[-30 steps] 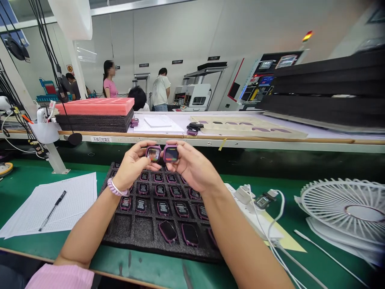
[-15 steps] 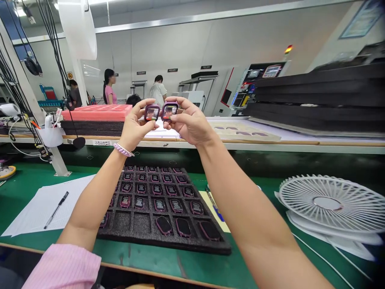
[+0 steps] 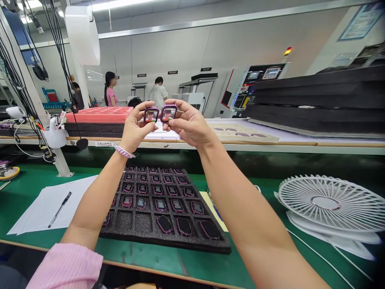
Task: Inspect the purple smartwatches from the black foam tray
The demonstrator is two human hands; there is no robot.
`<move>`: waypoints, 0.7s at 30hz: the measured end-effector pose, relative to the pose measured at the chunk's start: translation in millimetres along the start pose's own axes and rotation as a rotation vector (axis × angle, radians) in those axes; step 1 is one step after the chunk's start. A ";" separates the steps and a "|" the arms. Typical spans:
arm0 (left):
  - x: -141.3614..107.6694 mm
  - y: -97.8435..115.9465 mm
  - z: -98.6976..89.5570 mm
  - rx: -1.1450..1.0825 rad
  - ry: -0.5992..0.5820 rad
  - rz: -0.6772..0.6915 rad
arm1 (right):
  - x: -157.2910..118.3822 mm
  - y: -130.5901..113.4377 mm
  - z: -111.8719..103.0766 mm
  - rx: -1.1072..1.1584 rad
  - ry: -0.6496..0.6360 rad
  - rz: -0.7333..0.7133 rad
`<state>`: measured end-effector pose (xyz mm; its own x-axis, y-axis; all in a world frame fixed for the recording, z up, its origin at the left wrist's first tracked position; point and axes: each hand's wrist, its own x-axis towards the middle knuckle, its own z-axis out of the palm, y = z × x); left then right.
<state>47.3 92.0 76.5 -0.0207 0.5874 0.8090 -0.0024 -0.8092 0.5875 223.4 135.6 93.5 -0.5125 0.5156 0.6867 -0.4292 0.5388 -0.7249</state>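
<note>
Both arms are stretched forward above the shelf edge. My left hand (image 3: 136, 127) is closed on a purple-framed smartwatch (image 3: 150, 115), pinched between thumb and fingers. Beside it my right hand (image 3: 189, 124) grips a second smartwatch (image 3: 169, 113), its thumb over the lower part of the lit screen. The two watches are side by side, upright, screens toward me, each showing a picture. Below lies a black foam tray (image 3: 141, 233) with several rows of similar watches, many showing white text. Two front pockets hold nothing; three watches at front right have dark screens.
White sheets with a pen (image 3: 60, 208) lie at left, a white fan (image 3: 327, 202) at right. On the shelf stand red trays (image 3: 102, 114) and stacked black foam (image 3: 313, 96). Cables (image 3: 18, 80) hang at left. Behind are a person in pink (image 3: 111, 94) and another in white (image 3: 159, 93).
The view has shifted slightly. Both hands stay at nearly the same place with the watches still in them; the pictures on the screens look a little different.
</note>
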 end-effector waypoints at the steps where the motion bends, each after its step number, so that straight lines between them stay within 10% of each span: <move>1: -0.7 0.6 0.0 -0.001 0.000 0.000 | -0.8 -0.6 0.7 -0.005 -0.001 0.001; 21: -16.5 -5.7 -3.3 0.012 -0.006 -0.045 | -16.1 16.0 5.7 0.050 0.032 0.031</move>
<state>44.4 87.0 59.7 -0.0146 0.6234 0.7818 0.0090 -0.7817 0.6236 220.7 132.1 70.5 -0.5023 0.5533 0.6645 -0.4506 0.4884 -0.7473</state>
